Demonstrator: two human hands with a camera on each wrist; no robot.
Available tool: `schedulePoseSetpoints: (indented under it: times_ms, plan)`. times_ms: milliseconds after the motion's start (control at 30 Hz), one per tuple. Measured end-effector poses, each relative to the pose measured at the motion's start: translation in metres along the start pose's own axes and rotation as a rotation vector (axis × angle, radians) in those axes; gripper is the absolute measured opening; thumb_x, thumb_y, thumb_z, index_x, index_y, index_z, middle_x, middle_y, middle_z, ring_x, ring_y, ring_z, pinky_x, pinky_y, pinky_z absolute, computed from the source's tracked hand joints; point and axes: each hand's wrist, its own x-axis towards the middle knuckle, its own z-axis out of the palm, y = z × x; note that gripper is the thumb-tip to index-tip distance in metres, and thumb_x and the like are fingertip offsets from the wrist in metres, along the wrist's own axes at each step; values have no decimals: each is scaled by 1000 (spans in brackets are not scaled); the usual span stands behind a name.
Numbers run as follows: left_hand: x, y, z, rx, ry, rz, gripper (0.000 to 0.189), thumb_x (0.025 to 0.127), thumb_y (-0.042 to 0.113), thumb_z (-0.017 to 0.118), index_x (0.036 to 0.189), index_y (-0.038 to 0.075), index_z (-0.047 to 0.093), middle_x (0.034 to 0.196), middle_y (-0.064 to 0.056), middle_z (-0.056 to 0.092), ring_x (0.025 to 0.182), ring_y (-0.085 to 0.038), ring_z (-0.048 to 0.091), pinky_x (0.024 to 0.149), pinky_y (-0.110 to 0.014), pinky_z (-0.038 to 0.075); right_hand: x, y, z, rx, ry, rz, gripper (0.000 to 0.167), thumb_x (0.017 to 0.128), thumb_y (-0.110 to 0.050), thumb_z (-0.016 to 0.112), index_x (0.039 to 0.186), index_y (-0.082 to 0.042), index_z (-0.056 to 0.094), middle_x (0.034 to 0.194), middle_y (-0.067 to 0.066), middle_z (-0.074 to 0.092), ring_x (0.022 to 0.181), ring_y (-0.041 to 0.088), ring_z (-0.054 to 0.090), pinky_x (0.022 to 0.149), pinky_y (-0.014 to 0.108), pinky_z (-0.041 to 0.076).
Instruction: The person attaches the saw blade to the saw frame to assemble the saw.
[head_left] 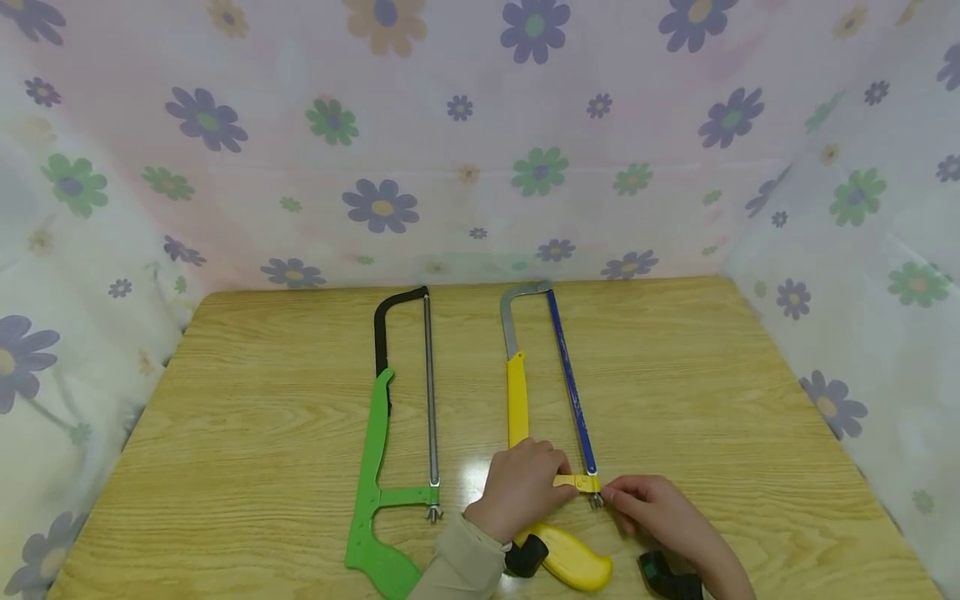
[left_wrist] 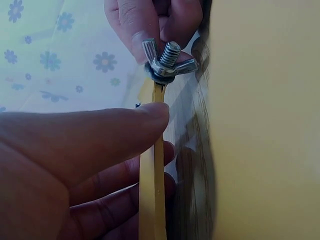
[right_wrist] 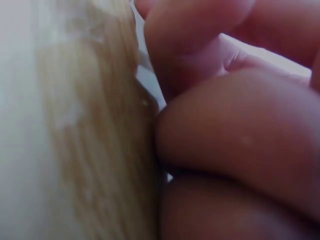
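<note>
A yellow hacksaw (head_left: 517, 404) with a grey front frame and a blue blade (head_left: 572, 387) lies on the table. My left hand (head_left: 525, 490) holds its yellow cross arm (head_left: 577, 481), thumb on one side and fingers on the other. At the arm's end, a silver wing nut (left_wrist: 164, 67) sits on a threaded bolt (left_wrist: 171, 52). My right hand (head_left: 660, 510) pinches the wing nut with its fingertips, seen behind one wing in the left wrist view. Curled fingers (right_wrist: 240, 125) fill the right wrist view, hiding the nut there.
A green hacksaw (head_left: 370, 475) with a black front frame and a grey blade (head_left: 431, 392) lies to the left. Both saws rest on a wood-grain table (head_left: 247, 450). Flower-patterned cloth (head_left: 450, 167) hangs behind the table and along both sides.
</note>
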Motion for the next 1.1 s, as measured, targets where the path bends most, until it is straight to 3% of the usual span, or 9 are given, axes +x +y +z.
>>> schedulePoseSetpoints:
  times_ms: [733, 1100]
  plan:
    - [0, 0, 0, 10, 2, 4, 18, 75, 49, 65, 78, 32, 65, 71, 18, 51, 65, -3, 46, 47, -22, 34, 0, 1, 3, 75, -10, 12, 30, 88, -36, 54, 93, -8, 62, 57, 0, 48, 44, 7, 36, 39, 22, 32]
    - [1, 1, 1, -7, -17, -6, 17, 76, 48, 65, 78, 32, 65, 72, 18, 51, 66, -2, 46, 48, -22, 34, -1, -2, 4, 4, 83, 29, 31, 82, -40, 61, 90, -11, 62, 57, -2, 45, 46, 6, 37, 42, 23, 34]
